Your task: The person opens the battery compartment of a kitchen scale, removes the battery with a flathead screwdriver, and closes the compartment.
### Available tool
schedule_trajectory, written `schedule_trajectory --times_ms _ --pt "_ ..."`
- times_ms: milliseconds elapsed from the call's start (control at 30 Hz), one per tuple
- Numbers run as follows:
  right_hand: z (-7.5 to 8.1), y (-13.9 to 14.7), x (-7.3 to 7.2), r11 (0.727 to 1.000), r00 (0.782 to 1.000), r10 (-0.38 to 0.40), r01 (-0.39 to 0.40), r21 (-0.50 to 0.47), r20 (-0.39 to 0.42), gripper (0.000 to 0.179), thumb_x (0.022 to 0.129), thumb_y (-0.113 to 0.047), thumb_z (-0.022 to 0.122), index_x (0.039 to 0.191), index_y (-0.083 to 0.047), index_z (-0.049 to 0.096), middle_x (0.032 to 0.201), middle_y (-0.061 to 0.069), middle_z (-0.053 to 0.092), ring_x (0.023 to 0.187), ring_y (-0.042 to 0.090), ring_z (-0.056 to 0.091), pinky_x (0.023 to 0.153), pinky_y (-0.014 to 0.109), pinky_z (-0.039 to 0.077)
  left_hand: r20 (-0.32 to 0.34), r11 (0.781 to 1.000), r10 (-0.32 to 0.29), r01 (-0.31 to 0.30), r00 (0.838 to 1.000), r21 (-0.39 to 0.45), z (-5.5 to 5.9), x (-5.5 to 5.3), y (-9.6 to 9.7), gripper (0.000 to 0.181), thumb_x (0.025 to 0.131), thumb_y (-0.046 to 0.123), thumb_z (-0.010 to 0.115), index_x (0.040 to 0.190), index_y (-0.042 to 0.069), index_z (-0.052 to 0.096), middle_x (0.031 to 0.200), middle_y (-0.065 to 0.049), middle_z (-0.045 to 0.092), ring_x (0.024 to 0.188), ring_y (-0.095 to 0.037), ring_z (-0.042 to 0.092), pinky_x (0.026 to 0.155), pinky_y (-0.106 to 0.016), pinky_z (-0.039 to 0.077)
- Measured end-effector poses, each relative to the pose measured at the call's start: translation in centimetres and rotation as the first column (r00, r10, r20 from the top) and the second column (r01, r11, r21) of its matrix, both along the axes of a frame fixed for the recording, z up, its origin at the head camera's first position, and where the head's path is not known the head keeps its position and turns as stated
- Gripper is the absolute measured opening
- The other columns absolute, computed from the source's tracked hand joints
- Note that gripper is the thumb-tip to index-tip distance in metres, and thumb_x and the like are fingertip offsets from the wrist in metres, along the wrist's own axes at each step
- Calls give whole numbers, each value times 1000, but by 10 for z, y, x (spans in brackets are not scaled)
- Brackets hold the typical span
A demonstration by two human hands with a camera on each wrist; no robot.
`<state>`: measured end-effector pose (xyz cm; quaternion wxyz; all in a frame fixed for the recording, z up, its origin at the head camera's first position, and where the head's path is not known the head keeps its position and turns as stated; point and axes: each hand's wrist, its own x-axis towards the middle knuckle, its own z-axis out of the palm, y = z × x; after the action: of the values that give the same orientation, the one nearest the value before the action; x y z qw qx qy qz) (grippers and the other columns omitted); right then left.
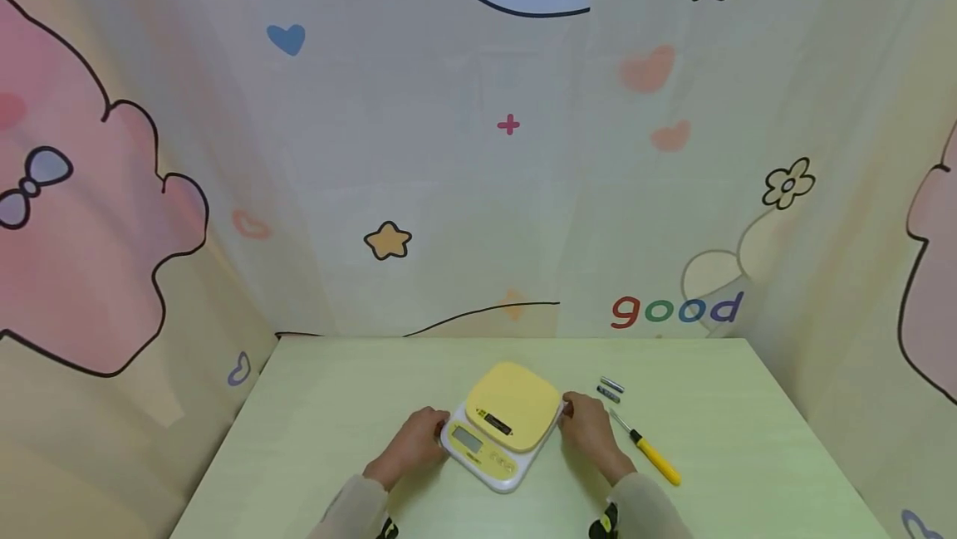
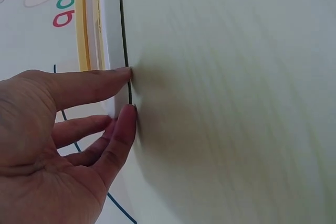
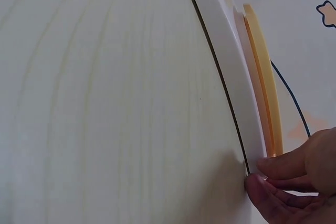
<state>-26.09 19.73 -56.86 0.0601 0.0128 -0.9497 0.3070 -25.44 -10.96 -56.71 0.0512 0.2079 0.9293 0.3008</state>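
Note:
A yellow-and-white kitchen scale sits at an angle on the table, its small display and buttons toward the near left side. My left hand holds its left corner. In the left wrist view, the fingertips of that hand lie against the white edge at table level. At the opposite corner, my right hand grips the scale. The right wrist view shows the thumb and fingertips pinching the white base low down. The underside of the scale is hidden.
A screwdriver with a yellow handle lies right of my right hand. Two small batteries, one silver and one darker, lie beyond it. A printed curtain hangs behind the pale table.

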Motion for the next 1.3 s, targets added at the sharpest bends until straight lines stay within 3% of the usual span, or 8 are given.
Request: schedule_trajectory --times_ms 167,467,600,800,933,1300 --pt "-3 2 -9 1000 1000 22 -21 11 -20 29 82 3 65 110 7 68 88 13 70 78 22 63 67 36 54 32 1000 27 -28 999 10 2 7 3 33 71 -1 77 102 2 68 88 -5 59 79 -14 46 72 -31 43" --pt "1 0 -20 999 999 40 -39 13 -23 29 79 6 65 108 7 69 90 16 72 83 27 67 74 40 56 44 999 33 -34 998 30 -6 12 5 33 72 0 78 103 0 68 85 -1 58 78 -12 47 70 -28 43" --pt "2 -1 -24 999 999 39 -38 11 -29 29 80 6 63 107 7 69 90 16 71 83 27 66 73 39 56 53 998 44 -46 998 48 -7 16 9 26 71 0 77 95 2 67 82 -1 55 76 -13 45 67 -26 40" --pt "0 -4 -34 997 1000 23 -23 -70 8 31 82 5 57 111 6 69 95 16 72 90 31 67 77 42 55 73 994 95 -99 993 51 -5 24 16 26 71 4 78 93 3 65 78 0 53 73 -14 43 63 -26 37" --pt "-1 -5 -40 998 999 3 0 -65 36 29 83 4 58 111 5 69 97 14 73 92 28 67 80 42 55 74 991 116 -120 991 58 -4 29 22 28 72 6 80 94 2 64 77 0 56 72 -14 46 62 -26 39" --pt "-1 -5 -48 997 999 46 -47 -60 -5 27 83 5 62 109 1 71 96 13 74 91 29 67 82 44 55 114 984 125 -138 986 109 -5 41 33 30 69 2 82 88 4 59 75 1 55 70 -11 46 60 -22 38"
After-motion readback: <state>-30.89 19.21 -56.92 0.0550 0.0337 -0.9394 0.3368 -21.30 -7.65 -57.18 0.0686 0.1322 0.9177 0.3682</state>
